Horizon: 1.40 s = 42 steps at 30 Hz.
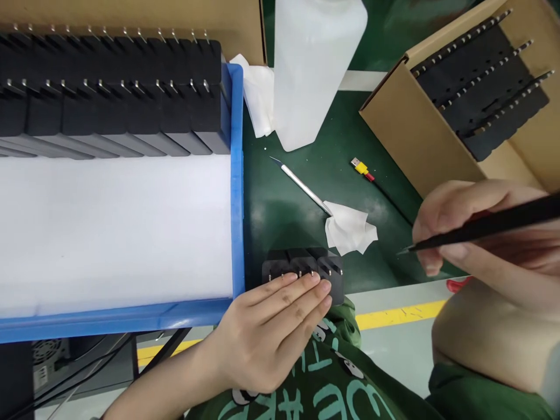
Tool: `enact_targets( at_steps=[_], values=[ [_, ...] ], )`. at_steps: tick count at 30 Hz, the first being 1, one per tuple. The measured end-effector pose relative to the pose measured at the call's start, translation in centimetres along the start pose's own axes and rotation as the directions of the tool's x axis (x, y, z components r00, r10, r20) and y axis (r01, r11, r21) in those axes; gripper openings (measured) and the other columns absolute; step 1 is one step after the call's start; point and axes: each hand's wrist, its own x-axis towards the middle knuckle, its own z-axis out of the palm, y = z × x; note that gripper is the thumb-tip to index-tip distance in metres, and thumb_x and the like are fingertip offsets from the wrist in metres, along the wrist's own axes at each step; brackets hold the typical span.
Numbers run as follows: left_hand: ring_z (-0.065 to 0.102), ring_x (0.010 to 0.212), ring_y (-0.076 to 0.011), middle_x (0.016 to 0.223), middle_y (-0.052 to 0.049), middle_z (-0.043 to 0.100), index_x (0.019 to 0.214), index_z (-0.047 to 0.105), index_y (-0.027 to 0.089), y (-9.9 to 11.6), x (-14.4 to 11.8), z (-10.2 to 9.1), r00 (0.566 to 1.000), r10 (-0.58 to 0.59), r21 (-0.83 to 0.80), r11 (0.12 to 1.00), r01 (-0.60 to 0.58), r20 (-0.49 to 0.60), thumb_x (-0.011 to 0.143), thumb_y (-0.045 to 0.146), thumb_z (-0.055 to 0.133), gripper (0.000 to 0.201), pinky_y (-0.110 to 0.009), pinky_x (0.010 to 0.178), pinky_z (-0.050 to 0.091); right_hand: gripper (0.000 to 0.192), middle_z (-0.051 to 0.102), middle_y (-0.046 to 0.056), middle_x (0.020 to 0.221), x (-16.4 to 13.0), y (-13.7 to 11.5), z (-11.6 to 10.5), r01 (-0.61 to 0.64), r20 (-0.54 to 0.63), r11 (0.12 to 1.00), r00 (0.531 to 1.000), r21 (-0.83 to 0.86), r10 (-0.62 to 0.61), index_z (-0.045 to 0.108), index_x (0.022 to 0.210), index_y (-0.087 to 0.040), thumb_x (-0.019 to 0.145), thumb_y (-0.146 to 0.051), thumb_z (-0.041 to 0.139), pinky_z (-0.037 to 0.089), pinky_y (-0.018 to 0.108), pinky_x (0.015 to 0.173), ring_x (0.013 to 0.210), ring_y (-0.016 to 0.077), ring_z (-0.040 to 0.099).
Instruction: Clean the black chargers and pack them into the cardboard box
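3 black chargers (pixel 303 269) at bench edge.
Left hand (pixel 266 335) fingers pressed together on them; right hand (pixel 472 233) pinches 1 black pen (pixel 485 224).

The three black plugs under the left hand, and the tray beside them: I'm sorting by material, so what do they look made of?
The plugs look like matte black moulded plastic, dull with little glare, and carry small shiny prongs, probably metal. The tray looks like rigid blue plastic, with a smooth, evenly coloured rim; its white lining may be foam or paper.
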Motion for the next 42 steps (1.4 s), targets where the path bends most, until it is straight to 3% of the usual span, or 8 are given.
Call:
enact_targets(
  at_steps=[3, 9, 13, 16, 22, 27, 35, 42],
  values=[
    [0.062, 0.127, -0.0203, 0.127, -0.007, 0.071, 0.119, 0.069, 0.006, 0.0, -0.2, 0.2, 1.0, 0.007, 0.002, 1.0, -0.007, -0.009, 0.098, 0.007, 0.041, 0.036, -0.034, 0.117, 0.044, 0.011, 0.063, 0.002, 0.078, 2.1, -0.4, 1.8, -0.048, 0.162, 0.927, 0.987, 0.373, -0.014, 0.063, 0.097, -0.02, 0.091, -0.011, 0.062, 0.052, 0.026, 0.045, 0.056, 0.0132, 0.065],
    [0.063, 0.127, -0.019, 0.125, -0.006, 0.072, 0.118, 0.07, 0.007, 0.1, -0.3, 0.4, 1.0, -0.006, 0.002, 1.0, 0.006, 0.0, 0.098, 0.008, 0.043, 0.034, -0.032, 0.118, 0.043, 0.007, 0.066, -0.002, 0.076, 4.9, 1.8, 4.2, -0.18, 0.318, 0.806, 0.948, 0.564, -0.011, 0.07, 0.095, -0.018, 0.093, -0.02, 0.063, 0.054, 0.023, 0.052, 0.055, 0.0104, 0.067],
    [0.062, 0.128, -0.0182, 0.125, -0.007, 0.072, 0.118, 0.071, 0.007, 0.1, -0.1, 0.3, 1.0, -0.013, -0.001, 1.0, 0.013, -0.017, 0.098, 0.008, 0.043, 0.034, -0.031, 0.117, 0.045, 0.019, 0.068, 0.001, 0.076, 4.9, 2.5, 4.2, -0.261, 0.356, 0.821, 0.931, 0.508, 0.075, 0.067, 0.089, -0.019, 0.091, -0.039, 0.068, 0.057, 0.026, 0.053, 0.053, 0.0129, 0.066],
    [0.061, 0.129, -0.0189, 0.126, -0.007, 0.072, 0.118, 0.07, 0.007, 0.1, 0.0, 0.3, 1.0, -0.019, -0.006, 1.0, 0.018, -0.009, 0.098, 0.008, 0.041, 0.035, -0.031, 0.117, 0.045, 0.015, 0.067, 0.002, 0.079, 4.8, 2.3, 4.4, -0.191, 0.335, 0.86, 0.942, 0.473, 0.025, 0.068, 0.091, -0.018, 0.095, -0.031, 0.062, 0.058, 0.026, 0.055, 0.056, 0.0114, 0.065],
    [0.061, 0.129, -0.0189, 0.125, -0.007, 0.072, 0.118, 0.071, 0.006, 0.1, 0.0, 0.3, 1.0, -0.011, -0.019, 1.0, 0.011, -0.007, 0.1, 0.01, 0.037, 0.039, -0.031, 0.119, 0.041, 0.021, 0.073, 0.003, 0.108, 4.8, 2.2, 4.6, 0.02, 0.296, 0.959, 0.949, 0.283, -0.107, 0.074, 0.108, -0.026, 0.093, -0.016, 0.064, 0.062, 0.028, 0.078, 0.097, 0.0161, 0.07],
    [0.063, 0.127, -0.0178, 0.124, -0.006, 0.073, 0.117, 0.071, 0.007, 0.1, 0.0, 0.5, 1.0, -0.025, -0.016, 1.0, 0.024, -0.019, 0.1, 0.01, 0.042, 0.034, -0.03, 0.118, 0.042, 0.008, 0.075, 0.001, 0.092, 4.4, 2.7, 5.2, 0.006, 0.236, 0.966, 0.969, 0.258, -0.069, 0.069, 0.097, -0.026, 0.095, -0.023, 0.062, 0.063, 0.032, 0.079, 0.089, 0.018, 0.074],
    [0.066, 0.121, -0.0157, 0.12, -0.005, 0.075, 0.112, 0.073, 0.009, 0.1, 0.6, -0.1, 0.999, -0.03, -0.006, 1.0, 0.031, 0.037, 0.099, 0.01, 0.049, 0.028, -0.028, 0.119, 0.04, 0.009, 0.07, 0.002, 0.088, 4.1, 2.7, 6.0, 0.059, 0.294, 0.981, 0.949, 0.185, -0.113, 0.063, 0.095, -0.023, 0.098, -0.027, 0.056, 0.055, 0.026, 0.064, 0.075, 0.014, 0.068],
    [0.067, 0.119, -0.0143, 0.119, -0.002, 0.075, 0.111, 0.074, 0.01, 0.1, 0.8, -0.4, 0.998, -0.034, 0.007, 0.999, 0.034, 0.049, 0.1, 0.009, 0.045, 0.031, -0.027, 0.118, 0.041, 0.005, 0.067, 0.003, 0.088, 4.1, 3.0, 6.0, 0.102, 0.277, 0.963, 0.945, 0.249, -0.172, 0.061, 0.097, -0.021, 0.098, -0.02, 0.056, 0.052, 0.026, 0.063, 0.077, 0.0138, 0.066]
  ],
)
